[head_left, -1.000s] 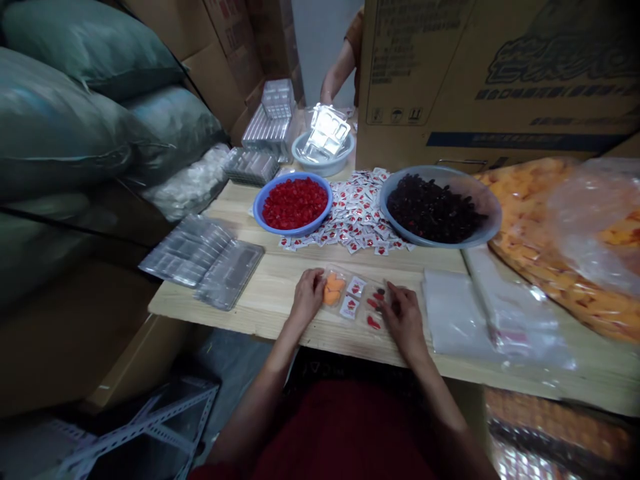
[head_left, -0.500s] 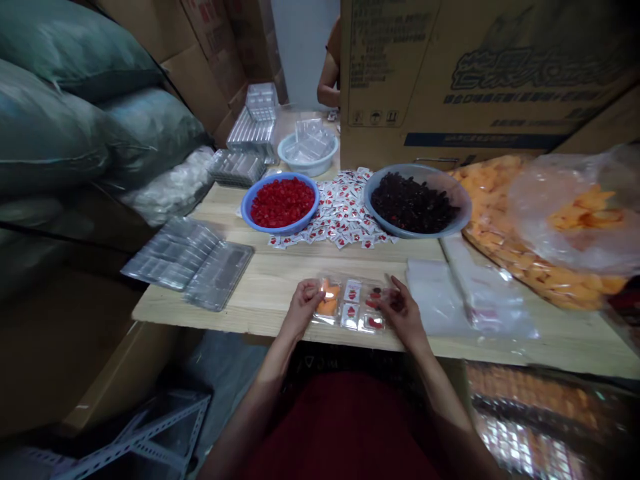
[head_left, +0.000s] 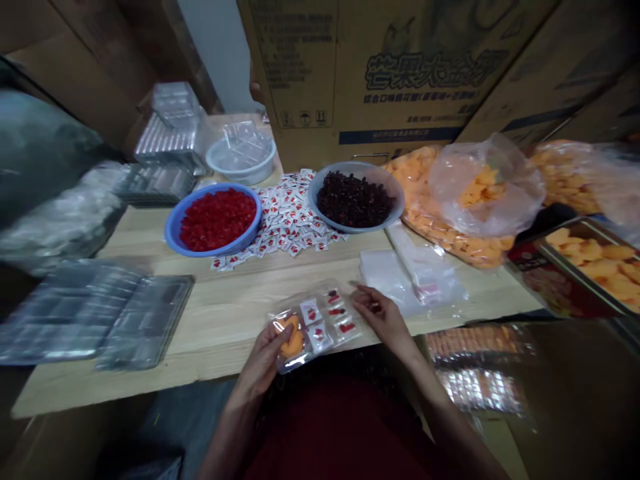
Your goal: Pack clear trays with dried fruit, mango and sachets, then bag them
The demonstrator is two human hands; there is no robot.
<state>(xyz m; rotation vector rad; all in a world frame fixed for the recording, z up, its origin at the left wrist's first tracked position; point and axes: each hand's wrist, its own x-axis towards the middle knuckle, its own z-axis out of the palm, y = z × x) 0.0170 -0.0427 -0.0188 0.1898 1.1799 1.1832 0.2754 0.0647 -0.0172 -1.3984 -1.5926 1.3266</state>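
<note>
A clear plastic tray (head_left: 316,325), inside a clear bag, is tilted over the front edge of the table. Its compartments hold orange pieces (head_left: 291,337), two white printed sachets (head_left: 315,325), and red and dark pieces (head_left: 341,313). My left hand (head_left: 265,353) grips the tray's left end, thumb on top. At the bag's right end, my right hand (head_left: 377,313) pinches the clear film with thumb and fingers. Beyond the tray lies a heap of the same sachets (head_left: 290,210), between a blue bowl of red pieces (head_left: 217,220) and a bowl of dark pieces (head_left: 355,198).
Empty clear trays (head_left: 145,320) lie at the left of the wooden table (head_left: 225,293). Flat clear bags (head_left: 395,280) are at the right. Large bags of orange pieces (head_left: 425,187), an open box (head_left: 555,273) and tall cartons (head_left: 310,73) stand beyond.
The view has turned to the right, bringing the open box into sight. The tray has come nearer my body and tilted, its left end lower. My right hand has moved to the film at the bag's end.
</note>
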